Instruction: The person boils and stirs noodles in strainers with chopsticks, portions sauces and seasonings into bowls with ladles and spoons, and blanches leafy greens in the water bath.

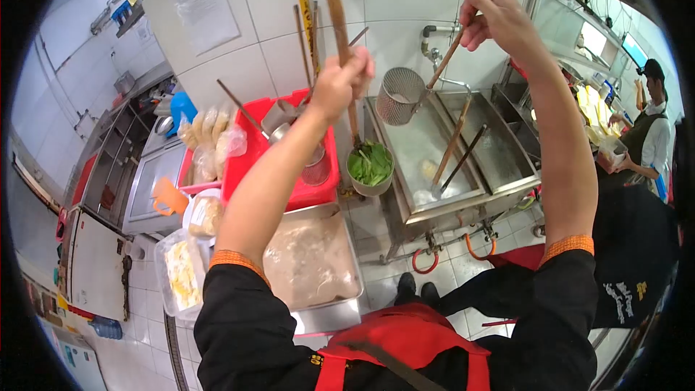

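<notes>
My left hand is closed around a long wooden handle, whose lower end reaches a deep metal noodle strainer filled with green leaves. That strainer hangs between the red crate and the steel cooker. Higher up on the right, my right hand grips the wooden handle of a second noodle strainer. It is perforated metal, tilted, and held above the cooker's left rear corner; its inside is not visible.
The steel cooker has two basins, with two sticks standing in the left one. To the left are a red crate with strainers, a steel tray of cloudy liquid, an orange mug and bagged food. A co-worker stands at right.
</notes>
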A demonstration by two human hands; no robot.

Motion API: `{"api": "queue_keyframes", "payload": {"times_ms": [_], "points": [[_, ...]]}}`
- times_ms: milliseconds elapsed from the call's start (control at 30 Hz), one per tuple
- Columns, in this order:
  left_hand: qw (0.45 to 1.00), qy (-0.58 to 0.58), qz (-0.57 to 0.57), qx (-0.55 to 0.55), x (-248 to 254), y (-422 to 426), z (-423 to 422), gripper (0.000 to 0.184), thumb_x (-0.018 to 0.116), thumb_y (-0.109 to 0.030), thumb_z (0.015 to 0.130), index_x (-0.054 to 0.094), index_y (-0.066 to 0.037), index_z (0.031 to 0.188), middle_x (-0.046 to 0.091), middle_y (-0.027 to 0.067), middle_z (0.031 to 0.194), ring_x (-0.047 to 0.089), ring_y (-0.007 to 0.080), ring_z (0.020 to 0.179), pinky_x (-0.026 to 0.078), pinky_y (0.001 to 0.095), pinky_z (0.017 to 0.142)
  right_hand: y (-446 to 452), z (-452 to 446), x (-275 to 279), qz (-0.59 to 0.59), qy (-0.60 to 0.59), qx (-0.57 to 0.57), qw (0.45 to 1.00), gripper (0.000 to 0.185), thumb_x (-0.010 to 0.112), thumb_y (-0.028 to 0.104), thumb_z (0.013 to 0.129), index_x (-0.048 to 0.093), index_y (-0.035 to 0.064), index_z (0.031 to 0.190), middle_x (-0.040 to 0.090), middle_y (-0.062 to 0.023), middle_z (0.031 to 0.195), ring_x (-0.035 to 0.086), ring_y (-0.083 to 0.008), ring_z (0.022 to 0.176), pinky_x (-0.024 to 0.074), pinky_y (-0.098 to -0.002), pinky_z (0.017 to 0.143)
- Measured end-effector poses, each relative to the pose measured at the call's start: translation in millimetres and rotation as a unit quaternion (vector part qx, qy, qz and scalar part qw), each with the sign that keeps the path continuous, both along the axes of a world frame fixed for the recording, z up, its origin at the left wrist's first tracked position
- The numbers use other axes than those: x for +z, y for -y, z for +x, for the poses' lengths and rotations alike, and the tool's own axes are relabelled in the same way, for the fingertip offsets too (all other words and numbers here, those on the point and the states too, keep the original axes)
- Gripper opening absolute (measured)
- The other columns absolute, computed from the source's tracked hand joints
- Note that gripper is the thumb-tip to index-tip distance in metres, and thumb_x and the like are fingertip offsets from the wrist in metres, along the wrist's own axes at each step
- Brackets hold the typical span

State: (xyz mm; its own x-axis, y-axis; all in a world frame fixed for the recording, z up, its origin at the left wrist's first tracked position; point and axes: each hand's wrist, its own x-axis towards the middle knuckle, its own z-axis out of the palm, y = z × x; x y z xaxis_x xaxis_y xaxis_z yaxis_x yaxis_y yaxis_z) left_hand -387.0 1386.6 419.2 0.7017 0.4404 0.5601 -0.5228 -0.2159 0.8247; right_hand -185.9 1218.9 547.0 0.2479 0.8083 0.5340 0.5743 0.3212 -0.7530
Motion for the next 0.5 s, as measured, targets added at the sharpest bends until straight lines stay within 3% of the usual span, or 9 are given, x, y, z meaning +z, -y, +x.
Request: {"api": "queue_keyframes", "payload": {"times_ms": [200, 333, 500], "points": [[0.999, -0.033, -0.017, 0.016, -30, -29, 96, 0.040, 0.046, -0.038, 0.098, 0.054, -0.006, 0.075, 0.033, -0.0075, 0.052, 0.029, 0.0043, 0.045, 0.022, 0.0229, 0.043, -41, 86, 14, -0.047, 0.005, -0.017, 0.999, 0.039, 0.047, 0.036, 0.097, 0.051, -0.0003, 0.083, 0.055, -0.0095, 0.074, 0.065, -0.0211, 0.056, 0.0541, -0.0294, 0.050], [0.991, -0.006, -0.019, 0.131, -50, -58, 149, 0.041, 0.046, -0.036, 0.098, 0.054, -0.006, 0.072, 0.033, -0.0076, 0.051, 0.028, 0.0037, 0.044, 0.022, 0.0228, 0.043, -50, 122, 15, -0.040, 0.013, 0.012, 0.999, 0.038, 0.050, 0.039, 0.095, 0.051, 0.0043, 0.081, 0.054, -0.0065, 0.073, 0.060, -0.0165, 0.054, 0.0495, -0.0264, 0.047], [0.974, -0.002, -0.005, 0.227, -60, -69, 209, 0.042, 0.047, -0.037, 0.097, 0.054, -0.006, 0.069, 0.035, -0.0064, 0.053, 0.031, 0.0054, 0.050, 0.025, 0.0256, 0.048, -74, 151, -5, -0.102, 0.005, 0.048, 0.994, 0.039, 0.049, 0.034, 0.096, 0.052, -0.0030, 0.084, 0.056, -0.0101, 0.072, 0.064, -0.0204, 0.054, 0.0544, -0.0298, 0.047]]}}
